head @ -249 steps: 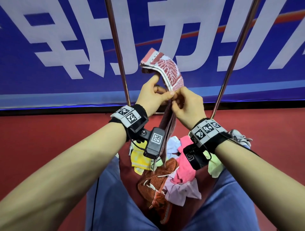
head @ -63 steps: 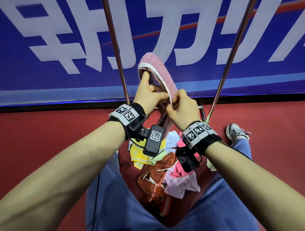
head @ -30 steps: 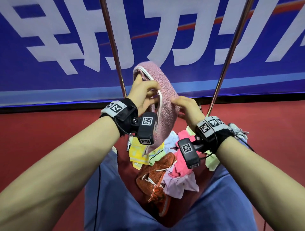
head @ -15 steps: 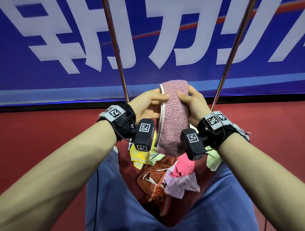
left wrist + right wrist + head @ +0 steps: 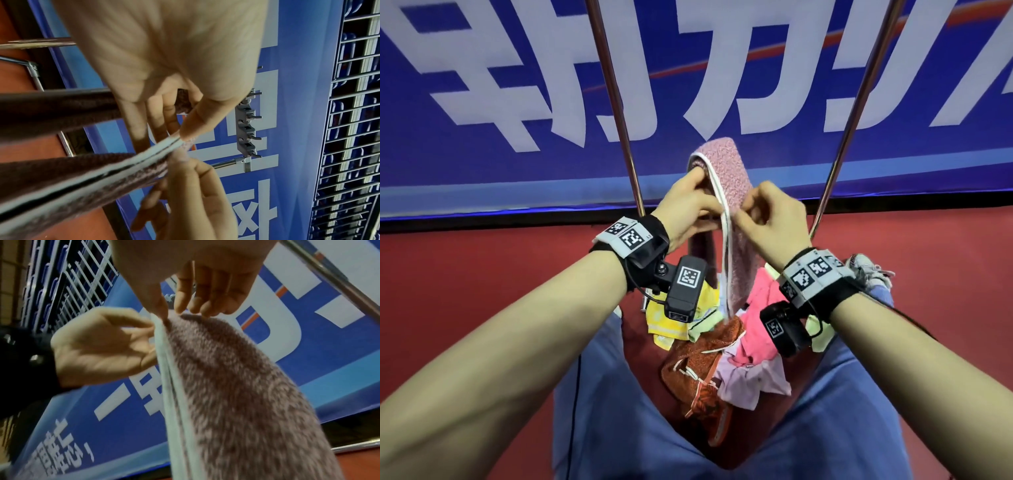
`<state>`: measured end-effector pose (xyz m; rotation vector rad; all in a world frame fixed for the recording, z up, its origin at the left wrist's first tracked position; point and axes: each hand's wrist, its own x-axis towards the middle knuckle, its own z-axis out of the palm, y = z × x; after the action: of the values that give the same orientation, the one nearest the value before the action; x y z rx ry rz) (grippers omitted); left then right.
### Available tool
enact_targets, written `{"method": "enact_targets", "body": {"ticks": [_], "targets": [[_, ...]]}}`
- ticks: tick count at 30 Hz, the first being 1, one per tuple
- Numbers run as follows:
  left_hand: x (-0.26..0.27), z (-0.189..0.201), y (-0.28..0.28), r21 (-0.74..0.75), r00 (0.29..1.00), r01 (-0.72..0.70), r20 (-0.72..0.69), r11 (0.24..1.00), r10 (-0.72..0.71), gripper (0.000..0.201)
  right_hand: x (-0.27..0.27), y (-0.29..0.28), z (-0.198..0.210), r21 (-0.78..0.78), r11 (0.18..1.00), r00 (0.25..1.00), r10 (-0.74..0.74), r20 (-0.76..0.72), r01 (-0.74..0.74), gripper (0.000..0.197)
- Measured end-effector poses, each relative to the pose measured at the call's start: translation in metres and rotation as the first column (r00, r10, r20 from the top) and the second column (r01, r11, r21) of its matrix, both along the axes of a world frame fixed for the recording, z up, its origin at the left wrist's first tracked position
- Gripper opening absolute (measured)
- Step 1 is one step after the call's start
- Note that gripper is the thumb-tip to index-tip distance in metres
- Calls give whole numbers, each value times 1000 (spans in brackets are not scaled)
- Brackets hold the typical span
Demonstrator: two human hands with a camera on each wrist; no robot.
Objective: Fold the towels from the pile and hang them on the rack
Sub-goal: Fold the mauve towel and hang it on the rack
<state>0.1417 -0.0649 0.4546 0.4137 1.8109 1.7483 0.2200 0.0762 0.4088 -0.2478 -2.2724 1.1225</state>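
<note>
Pink terry towel with white piping (image 5: 732, 192) hangs folded between your hands, left hand (image 5: 688, 209) and right hand (image 5: 774, 219) both pinching its edges above the floor pile (image 5: 722, 349); loosen either pinch and the layers could slide apart

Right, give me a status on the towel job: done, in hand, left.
Done: no towel shows hung on the rack poles in view. In hand: one pink towel with white edging, folded lengthwise; the left hand and right hand both pinch its matched edges in the air. Left: hang it, then fold the pile on the red floor between the knees: yellow, orange, pink and pale towels.
</note>
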Motion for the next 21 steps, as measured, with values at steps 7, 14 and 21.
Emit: {"method": "enact_targets", "body": {"ticks": [7,14,21], "targets": [[1,-2,0,81,995,-76,-59,994,81,53,1,-17,-14,67,998,990,3,144,-13,48],[-4,1,1,47,981,-105,-156,993,111,57,-4,-21,-6,79,996,991,-40,127,30,36],[-9,-8,1,1,942,-214,-263,977,207,46,-1,-15,2,167,986,996,-4,88,-10,25]]}}
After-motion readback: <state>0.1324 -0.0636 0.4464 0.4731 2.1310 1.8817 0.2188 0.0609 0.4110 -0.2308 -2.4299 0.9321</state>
